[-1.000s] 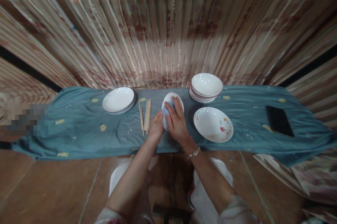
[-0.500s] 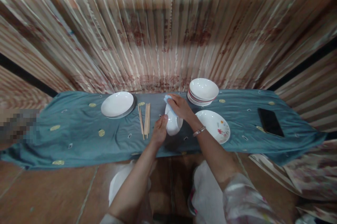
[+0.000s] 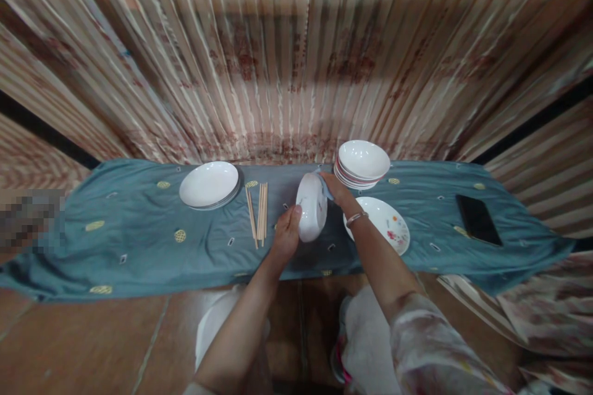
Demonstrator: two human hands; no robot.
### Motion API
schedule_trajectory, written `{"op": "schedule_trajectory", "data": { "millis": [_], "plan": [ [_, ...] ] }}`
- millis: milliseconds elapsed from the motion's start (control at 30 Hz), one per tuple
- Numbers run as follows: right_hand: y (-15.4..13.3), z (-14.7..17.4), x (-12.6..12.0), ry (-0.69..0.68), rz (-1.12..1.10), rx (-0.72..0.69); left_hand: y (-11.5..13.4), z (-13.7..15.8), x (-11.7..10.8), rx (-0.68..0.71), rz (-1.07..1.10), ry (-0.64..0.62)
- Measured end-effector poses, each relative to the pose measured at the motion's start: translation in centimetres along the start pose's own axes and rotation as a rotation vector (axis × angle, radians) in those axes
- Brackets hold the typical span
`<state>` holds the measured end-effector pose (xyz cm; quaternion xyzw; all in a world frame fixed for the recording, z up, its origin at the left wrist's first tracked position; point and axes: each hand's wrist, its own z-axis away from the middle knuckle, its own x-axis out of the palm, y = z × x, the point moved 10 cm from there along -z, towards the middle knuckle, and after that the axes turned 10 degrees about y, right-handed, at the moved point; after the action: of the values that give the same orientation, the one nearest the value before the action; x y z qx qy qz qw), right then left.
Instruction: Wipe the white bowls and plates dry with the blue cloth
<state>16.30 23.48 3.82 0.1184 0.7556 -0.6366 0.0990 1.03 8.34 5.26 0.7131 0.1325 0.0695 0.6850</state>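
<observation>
A white bowl (image 3: pixel 311 212) is tipped on its side above the middle of the cloth-covered table. My left hand (image 3: pixel 287 235) grips its near left edge, thumb on the outer wall. At the bowl's right side, my right hand (image 3: pixel 337 190) is closed on a light blue cloth (image 3: pixel 327 188) pressed against the bowl; its fingertips are partly hidden. Several wooden chopsticks (image 3: pixel 262 216) lie left of my left hand. A white plate with a flower print (image 3: pixel 389 228) rests partly beneath my right forearm, and a stack of bowls (image 3: pixel 362 161) stands just behind it.
Stacked white plates (image 3: pixel 210 186) sit on the left of the teal tablecloth (image 3: pixel 148 240). A black phone or tablet (image 3: pixel 479 220) lies at the right. Pleated curtains (image 3: pixel 278 73) hang directly behind the table. A blurred-out patch (image 3: pixel 30 222) covers the far left edge.
The bowl has turned more upright on its side, showing more of its outer wall. My right hand and the cloth have moved from its far end to its right side.
</observation>
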Motion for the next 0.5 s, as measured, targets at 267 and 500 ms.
{"op": "schedule_trajectory", "data": {
  "millis": [267,500],
  "plan": [
    [6.5,2.0,1.1,0.109,-0.034,0.283,-2.1,-1.0,-1.0,-0.100,0.245,0.082],
    [6.8,2.7,0.9,0.150,-0.047,0.309,-3.6,-1.5,-0.7,-0.335,0.671,0.156]
  ]
}}
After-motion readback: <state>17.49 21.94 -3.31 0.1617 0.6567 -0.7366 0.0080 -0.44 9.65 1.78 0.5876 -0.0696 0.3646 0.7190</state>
